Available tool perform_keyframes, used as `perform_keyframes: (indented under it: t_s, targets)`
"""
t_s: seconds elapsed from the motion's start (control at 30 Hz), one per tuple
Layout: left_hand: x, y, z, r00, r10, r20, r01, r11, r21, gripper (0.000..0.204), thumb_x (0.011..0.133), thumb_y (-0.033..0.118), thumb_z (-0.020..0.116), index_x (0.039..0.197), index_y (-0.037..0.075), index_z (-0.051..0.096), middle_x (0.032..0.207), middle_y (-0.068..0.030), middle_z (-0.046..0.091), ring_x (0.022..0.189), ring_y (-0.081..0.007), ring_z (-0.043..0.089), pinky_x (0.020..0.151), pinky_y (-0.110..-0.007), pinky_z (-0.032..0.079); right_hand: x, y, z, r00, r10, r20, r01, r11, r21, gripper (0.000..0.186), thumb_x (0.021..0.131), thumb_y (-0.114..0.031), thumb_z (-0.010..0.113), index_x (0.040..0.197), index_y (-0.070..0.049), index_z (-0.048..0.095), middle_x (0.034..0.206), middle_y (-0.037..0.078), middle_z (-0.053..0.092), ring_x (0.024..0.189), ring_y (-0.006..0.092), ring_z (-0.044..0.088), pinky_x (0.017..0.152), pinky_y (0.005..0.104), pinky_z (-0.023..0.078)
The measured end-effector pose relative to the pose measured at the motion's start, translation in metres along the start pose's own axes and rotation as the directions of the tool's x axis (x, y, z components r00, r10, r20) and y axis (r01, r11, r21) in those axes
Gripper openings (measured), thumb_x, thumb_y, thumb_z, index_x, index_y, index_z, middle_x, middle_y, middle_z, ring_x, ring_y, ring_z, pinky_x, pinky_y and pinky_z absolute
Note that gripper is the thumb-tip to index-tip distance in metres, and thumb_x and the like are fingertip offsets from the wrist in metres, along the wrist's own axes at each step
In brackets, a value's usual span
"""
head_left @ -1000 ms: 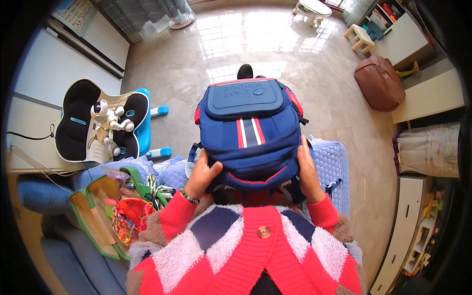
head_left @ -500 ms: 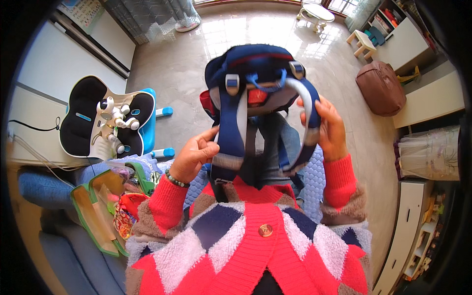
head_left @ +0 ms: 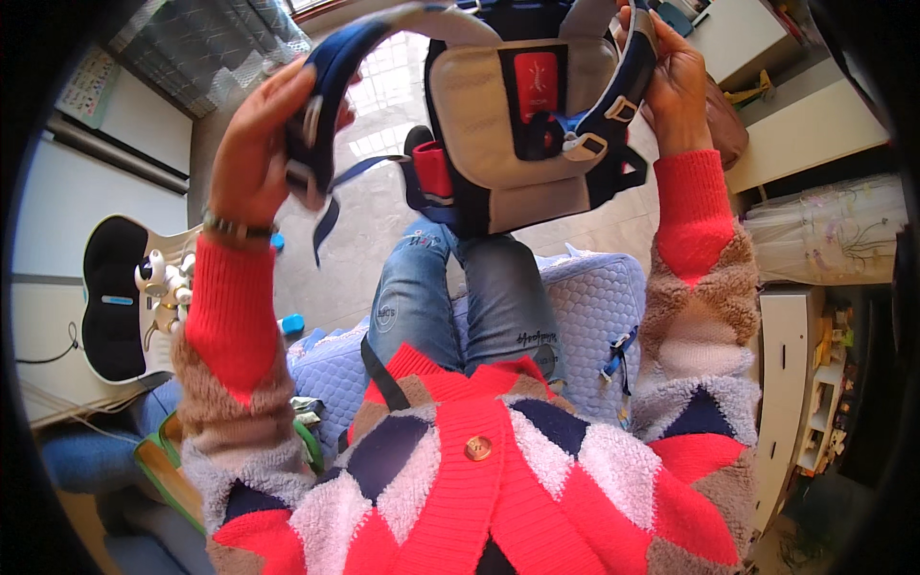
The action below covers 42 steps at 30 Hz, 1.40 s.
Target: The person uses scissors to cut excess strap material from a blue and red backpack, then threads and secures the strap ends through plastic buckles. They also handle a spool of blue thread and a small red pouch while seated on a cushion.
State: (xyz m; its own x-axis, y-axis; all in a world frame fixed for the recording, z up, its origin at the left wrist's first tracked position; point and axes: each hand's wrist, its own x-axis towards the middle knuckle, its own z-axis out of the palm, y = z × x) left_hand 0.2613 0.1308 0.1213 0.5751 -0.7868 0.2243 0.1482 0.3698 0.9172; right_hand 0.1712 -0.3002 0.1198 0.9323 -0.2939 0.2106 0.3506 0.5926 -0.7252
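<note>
Backpack [head_left: 479, 125] x1, 2 straps [head_left: 337, 81]: L fingers [head_left: 290, 84] clamped on 1, R fingers [head_left: 665, 36] on other.

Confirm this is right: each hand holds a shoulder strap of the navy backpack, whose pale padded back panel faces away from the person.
No: the head view shows the pale padded back panel facing the person. The left hand and right hand each hold a shoulder strap of the navy backpack.

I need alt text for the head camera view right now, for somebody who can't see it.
A person's left hand and right hand hold up a navy backpack by its shoulder straps, its pale padded back facing the camera. Below are legs in jeans and a pale blue quilted cover; white drawers at right.
</note>
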Motion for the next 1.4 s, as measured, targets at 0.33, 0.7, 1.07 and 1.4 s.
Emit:
perform_keyframes:
  t_s: [0.33, 0.7, 1.07, 1.4]
  targets:
    - [0.122, -0.129, 0.047, 0.993, -0.116, 0.036, 0.120, 0.984, -0.132, 0.056, 0.088, 0.018, 0.065, 0.137, 0.000, 0.045, 0.112, -0.0097, 0.062, 0.102, -0.0171, 0.061, 0.092, -0.031, 0.049, -0.046, -0.017, -0.127, 0.911, -0.181, -0.370, 0.144, 0.982, -0.126, 0.039, 0.095, -0.011, 0.045, 0.127, 0.012, 0.047, 0.119, 0.021, 0.061, 0.107, 0.0281, 0.062, 0.097, 0.0351, 0.049]
    - [0.029, -0.321, 0.063, 0.799, -0.600, -0.041, 0.558, 0.714, 0.422, 0.041, 0.091, 0.012, 0.062, 0.129, 0.002, 0.054, 0.124, -0.0089, 0.060, 0.116, -0.0176, 0.055, 0.097, -0.029, 0.044, -0.225, 0.106, -0.252, 0.708, 0.236, -0.665, -0.454, 0.874, -0.174, 0.021, 0.092, -0.008, 0.052, 0.109, 0.001, 0.063, 0.094, 0.009, 0.069, 0.085, 0.0181, 0.066, 0.078, 0.0304, 0.052]
    - [-0.101, -0.267, 0.034, 0.852, -0.406, -0.330, 0.523, 0.650, 0.551, 0.023, 0.087, 0.010, 0.062, 0.108, 0.003, 0.065, 0.107, -0.0103, 0.068, 0.100, -0.0203, 0.064, 0.085, -0.030, 0.050, -0.257, 0.089, -0.238, 0.682, 0.103, -0.724, -0.685, 0.436, -0.584, 0.035, 0.089, -0.020, 0.064, 0.119, -0.001, 0.062, 0.105, 0.005, 0.067, 0.090, 0.0117, 0.061, 0.077, 0.0243, 0.046]
    - [-0.145, -0.252, 0.053, 0.968, -0.135, -0.210, 0.249, 0.483, 0.839, 0.019, 0.083, 0.003, 0.063, 0.101, 0.005, 0.067, 0.107, -0.0116, 0.066, 0.117, -0.0298, 0.055, 0.099, -0.038, 0.042, -0.423, -0.034, -0.174, 0.635, -0.141, -0.760, -0.687, 0.347, -0.638, 0.031, 0.092, -0.014, 0.058, 0.116, 0.005, 0.060, 0.099, 0.009, 0.070, 0.084, 0.0126, 0.064, 0.078, 0.0257, 0.051]
